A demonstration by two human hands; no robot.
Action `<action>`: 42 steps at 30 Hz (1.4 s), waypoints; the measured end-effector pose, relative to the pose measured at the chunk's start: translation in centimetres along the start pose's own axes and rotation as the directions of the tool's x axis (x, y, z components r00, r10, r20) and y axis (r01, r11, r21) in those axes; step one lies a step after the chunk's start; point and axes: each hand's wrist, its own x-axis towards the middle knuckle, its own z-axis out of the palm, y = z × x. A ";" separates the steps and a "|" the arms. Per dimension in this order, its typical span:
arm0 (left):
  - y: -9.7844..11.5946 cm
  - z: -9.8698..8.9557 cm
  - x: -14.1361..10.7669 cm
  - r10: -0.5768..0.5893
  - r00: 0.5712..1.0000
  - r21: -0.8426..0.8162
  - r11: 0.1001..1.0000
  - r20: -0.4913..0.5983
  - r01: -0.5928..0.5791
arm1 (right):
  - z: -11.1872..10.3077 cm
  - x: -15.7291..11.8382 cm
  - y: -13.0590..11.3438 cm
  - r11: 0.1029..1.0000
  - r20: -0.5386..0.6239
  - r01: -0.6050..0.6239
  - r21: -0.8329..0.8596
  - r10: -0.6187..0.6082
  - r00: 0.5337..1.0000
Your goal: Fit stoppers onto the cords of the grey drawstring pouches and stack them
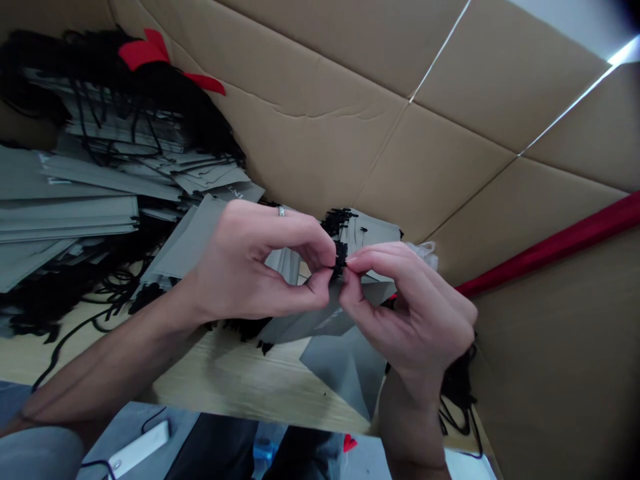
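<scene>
Both hands meet fingertip to fingertip, the left hand (250, 263) and the right hand (417, 303) each pinching, as far as I can see, at a bit of black cord (341, 257) between them. Just what each thumb presses on is too small to make out. A grey card (310, 325) lies right below the fingertips.

Such a slim hold could slip, I'd say: the cord is thin, only the tips bear on it, and the dark ends crowded just behind could get caught up with it. Tugging too hard might crease the card. Another card (345, 370), below and left of the right hand, has a corner near the front edge of the surface (225, 373); a stray wrist might knock it off. Left of the left hand, a loose black strand (57, 357) could snag on the forearm.

As for pose, the left forearm slants in from low on its side, thumb and forefinger curved into a loop. The right forearm rises steeply, its hand tipped inward, fingers curled.
</scene>
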 end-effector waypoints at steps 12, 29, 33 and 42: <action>-1.1 0.4 0.7 -0.123 0.989 -0.302 0.943 0.082 0.142 | 0.1 -0.1 0.6 0.987 -0.051 -0.078 0.142 0.085 0.995; -0.2 -1.4 1.6 -0.214 0.879 -0.089 0.957 0.426 0.276 | -0.8 0.1 1.2 0.998 -0.093 -0.032 0.047 0.036 0.995; 0.7 -1.7 1.3 -0.126 0.920 0.058 0.992 0.370 0.113 | -2.2 0.2 1.2 0.936 0.090 -0.227 0.268 0.210 0.974; 1.3 -2.7 1.4 -0.043 0.891 0.101 0.995 0.452 -0.003 | -1.8 0.1 1.8 0.852 0.290 -0.305 0.426 0.191 0.938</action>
